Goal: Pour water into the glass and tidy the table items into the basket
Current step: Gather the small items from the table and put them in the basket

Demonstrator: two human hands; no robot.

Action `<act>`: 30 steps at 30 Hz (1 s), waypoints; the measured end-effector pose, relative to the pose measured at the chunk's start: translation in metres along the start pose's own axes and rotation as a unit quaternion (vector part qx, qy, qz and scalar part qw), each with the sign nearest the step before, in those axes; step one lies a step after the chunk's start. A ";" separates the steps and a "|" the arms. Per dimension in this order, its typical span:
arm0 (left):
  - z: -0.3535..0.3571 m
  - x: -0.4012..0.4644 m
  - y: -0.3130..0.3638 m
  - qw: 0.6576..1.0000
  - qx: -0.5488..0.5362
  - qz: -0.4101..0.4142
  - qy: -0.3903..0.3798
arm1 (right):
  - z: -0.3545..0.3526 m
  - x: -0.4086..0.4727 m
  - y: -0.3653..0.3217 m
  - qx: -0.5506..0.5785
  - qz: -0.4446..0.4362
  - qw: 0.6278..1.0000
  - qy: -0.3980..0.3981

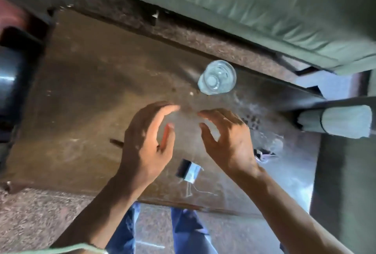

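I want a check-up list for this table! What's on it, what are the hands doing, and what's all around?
Surface: brown wooden table, scuffed and dusty, with pale smears near the right edge.
Job's things: clear glass upright near the far edge; too blurred to tell if it holds water. No basket or water container seen.
Clutter: small dark and silver box near the front edge, between the wrists; thin threads beside it.
Hands: left hand and right hand hover over the table, fingers loosely spread, holding nothing.
Cables: a green cord at the bottom left.
Surroundings: green sofa beyond the table, speckled floor, blue trousers below.
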State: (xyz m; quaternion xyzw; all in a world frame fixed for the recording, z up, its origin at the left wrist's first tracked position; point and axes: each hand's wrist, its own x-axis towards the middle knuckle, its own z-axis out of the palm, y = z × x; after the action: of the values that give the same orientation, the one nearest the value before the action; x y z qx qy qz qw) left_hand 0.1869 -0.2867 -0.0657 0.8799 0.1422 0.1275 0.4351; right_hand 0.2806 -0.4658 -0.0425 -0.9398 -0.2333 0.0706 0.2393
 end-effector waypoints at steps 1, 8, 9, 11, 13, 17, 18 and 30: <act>0.012 -0.003 0.006 1.000 -0.004 0.003 -0.017 | -0.006 -0.012 0.018 -0.013 0.018 1.000 -0.014; 0.070 -0.021 0.041 0.995 -0.028 -0.009 -0.092 | -0.038 -0.076 0.126 -0.148 0.168 0.960 -0.169; 0.076 -0.022 0.044 0.995 -0.025 -0.014 -0.099 | -0.039 -0.082 0.137 -0.164 0.184 0.953 -0.176; 0.088 -0.024 0.048 0.993 -0.024 -0.018 -0.112 | -0.039 -0.090 0.155 -0.188 0.207 0.943 -0.183; 0.098 -0.025 0.050 0.992 -0.020 -0.016 -0.122 | -0.037 -0.095 0.168 -0.202 0.216 0.937 -0.187; 0.111 -0.027 0.052 0.990 -0.024 -0.033 -0.133 | -0.032 -0.097 0.185 -0.215 0.211 0.937 -0.178; 0.113 -0.028 0.053 0.990 -0.029 -0.035 -0.132 | -0.033 -0.095 0.186 -0.221 0.209 0.936 -0.176; 0.111 -0.020 0.074 0.944 -0.217 -0.182 -0.169 | -0.050 -0.047 0.115 0.131 0.244 0.958 -0.073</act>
State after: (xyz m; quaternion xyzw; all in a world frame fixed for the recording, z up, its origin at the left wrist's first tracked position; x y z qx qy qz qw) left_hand 0.2175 -0.4175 -0.0737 0.7316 0.1933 -0.0763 0.6492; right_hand 0.2979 -0.5984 -0.0537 -0.9208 -0.0027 0.2250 0.3186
